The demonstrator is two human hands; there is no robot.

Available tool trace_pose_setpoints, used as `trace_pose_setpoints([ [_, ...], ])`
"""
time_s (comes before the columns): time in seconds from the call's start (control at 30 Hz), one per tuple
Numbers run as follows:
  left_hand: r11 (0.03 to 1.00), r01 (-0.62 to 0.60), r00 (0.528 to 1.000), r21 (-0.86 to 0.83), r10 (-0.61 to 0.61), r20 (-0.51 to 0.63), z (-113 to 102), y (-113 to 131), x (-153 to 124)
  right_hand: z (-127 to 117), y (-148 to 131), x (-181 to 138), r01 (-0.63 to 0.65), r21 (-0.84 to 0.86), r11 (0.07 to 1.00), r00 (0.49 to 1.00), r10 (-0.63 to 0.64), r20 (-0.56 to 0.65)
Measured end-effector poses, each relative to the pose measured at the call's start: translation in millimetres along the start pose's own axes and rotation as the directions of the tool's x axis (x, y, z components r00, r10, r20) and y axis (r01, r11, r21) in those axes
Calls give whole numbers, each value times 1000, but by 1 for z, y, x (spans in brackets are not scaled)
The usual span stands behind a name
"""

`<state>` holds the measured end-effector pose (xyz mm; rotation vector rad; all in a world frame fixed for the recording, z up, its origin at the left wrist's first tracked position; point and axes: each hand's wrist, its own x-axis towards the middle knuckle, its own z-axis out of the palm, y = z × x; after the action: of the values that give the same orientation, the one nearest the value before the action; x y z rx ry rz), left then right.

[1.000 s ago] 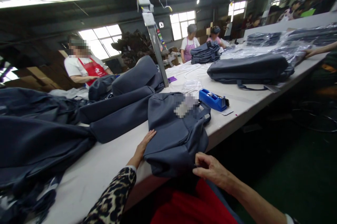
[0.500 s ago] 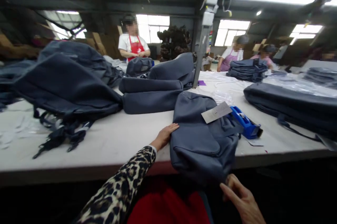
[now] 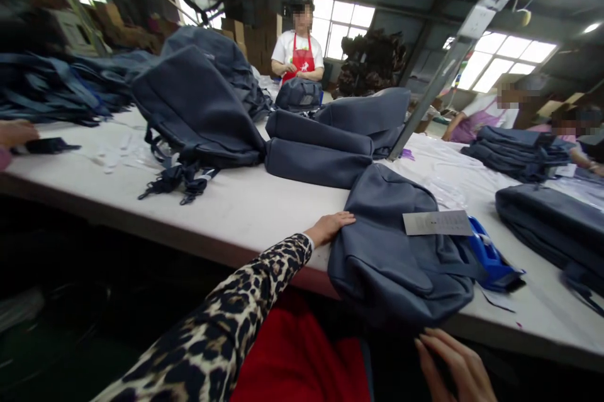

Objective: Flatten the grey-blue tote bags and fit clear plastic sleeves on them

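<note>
Open counter runs, a pale lane, from centre-left of the frame all the way to the near bag. Above it, piled dark bags wall off the middle, and there's the slanting metal post at their right end! Over right, a blue tape dispenser crowds the near bag, with a gap before the far-right bag.

The head camera looks forward and down across the table.
</note>
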<state>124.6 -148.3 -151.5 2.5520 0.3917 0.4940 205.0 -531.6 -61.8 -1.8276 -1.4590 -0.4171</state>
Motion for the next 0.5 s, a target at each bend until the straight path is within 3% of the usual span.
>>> trace_pose_setpoints([
  [0.07,1000,0,1000,4,0,-4,0,2,-1,14,-2,19,264,-41,964,956,-256,146],
  [0.17,1000,-3,1000,14,3,-9,-1,3,-2,41,3,44,452,-122,884,881,-420,219],
  [0.33,1000,-11,1000,25,11,-12,0,1,-1,69,9,52,500,-214,839,856,-442,267],
  [0.5,1000,-14,1000,25,15,-6,-2,1,0,64,8,53,509,-156,846,833,-439,337],
])
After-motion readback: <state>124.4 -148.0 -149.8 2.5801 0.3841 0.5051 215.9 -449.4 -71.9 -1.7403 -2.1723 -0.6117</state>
